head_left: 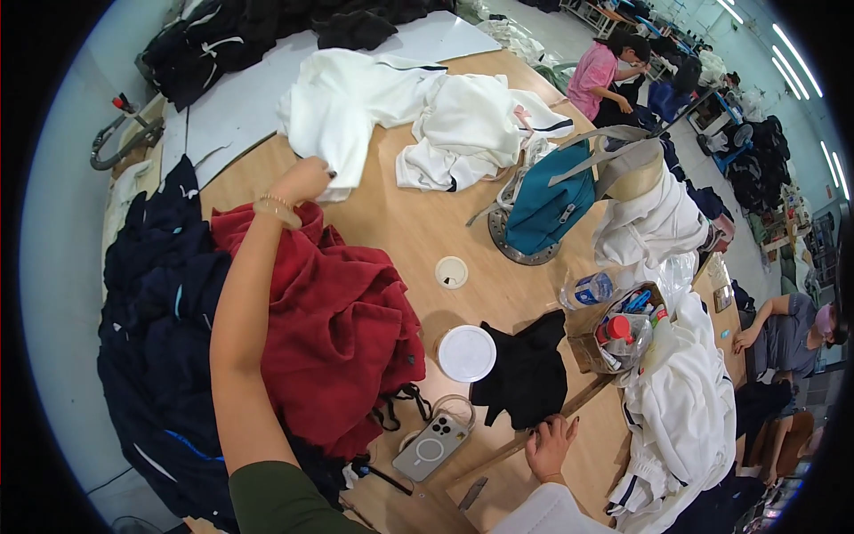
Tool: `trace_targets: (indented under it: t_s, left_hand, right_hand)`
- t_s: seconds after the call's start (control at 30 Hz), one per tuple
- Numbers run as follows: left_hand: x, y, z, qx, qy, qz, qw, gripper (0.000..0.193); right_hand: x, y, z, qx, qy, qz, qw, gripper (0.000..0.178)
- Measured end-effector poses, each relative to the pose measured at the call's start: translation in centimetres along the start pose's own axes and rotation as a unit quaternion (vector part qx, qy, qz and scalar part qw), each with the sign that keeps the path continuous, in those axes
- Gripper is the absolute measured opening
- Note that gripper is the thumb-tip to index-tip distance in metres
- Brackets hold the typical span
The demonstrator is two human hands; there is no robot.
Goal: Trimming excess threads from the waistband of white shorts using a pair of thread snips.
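My left arm reaches far across the table, and my left hand (pixel 307 181) is closed on the lower edge of a white garment (pixel 334 107). A bracelet circles that wrist. Under the forearm lies a heaped red garment (pixel 329 329). My right hand (pixel 550 449) rests near the front of the table with its fingers stretched out. Its fingertips are beside the lower edge of a small black cloth piece (pixel 525 369) and a long wooden strip (pixel 578 400). Pale cloth covers the right forearm.
A second white garment (pixel 471 125) lies beyond. Around the middle are a teal bag (pixel 551 200), a round white lid (pixel 466 353), a phone (pixel 431 448), a plastic bottle (pixel 587 289) and a box of supplies (pixel 592 343). Navy garments (pixel 160 356) pile up left; co-workers (pixel 605 80) sit right.
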State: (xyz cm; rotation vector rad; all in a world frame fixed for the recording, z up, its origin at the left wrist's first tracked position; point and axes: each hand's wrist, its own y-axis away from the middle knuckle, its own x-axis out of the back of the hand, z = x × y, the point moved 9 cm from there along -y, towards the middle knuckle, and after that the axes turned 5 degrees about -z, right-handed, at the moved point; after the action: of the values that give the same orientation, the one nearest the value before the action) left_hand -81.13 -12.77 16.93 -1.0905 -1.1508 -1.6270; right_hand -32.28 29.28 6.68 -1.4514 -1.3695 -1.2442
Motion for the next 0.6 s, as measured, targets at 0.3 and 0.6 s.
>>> trace_targets:
  t_s: [0.3, 0.6]
  left_hand:
    - [-2.0, 13.5, 13.0, -0.226, 0.093, -0.198, 0.949, 0.026]
    - [-5.7, 0.4, -16.3, 0.171, 0.226, 0.304, 0.910, 0.048]
  right_hand:
    - [0.3, 0.0, 0.2, 0.001, -0.001, 0.021, 1.000, 0.015]
    - [0.3, 0.1, 0.0, 0.003, -0.007, 0.025, 1.000, 0.016]
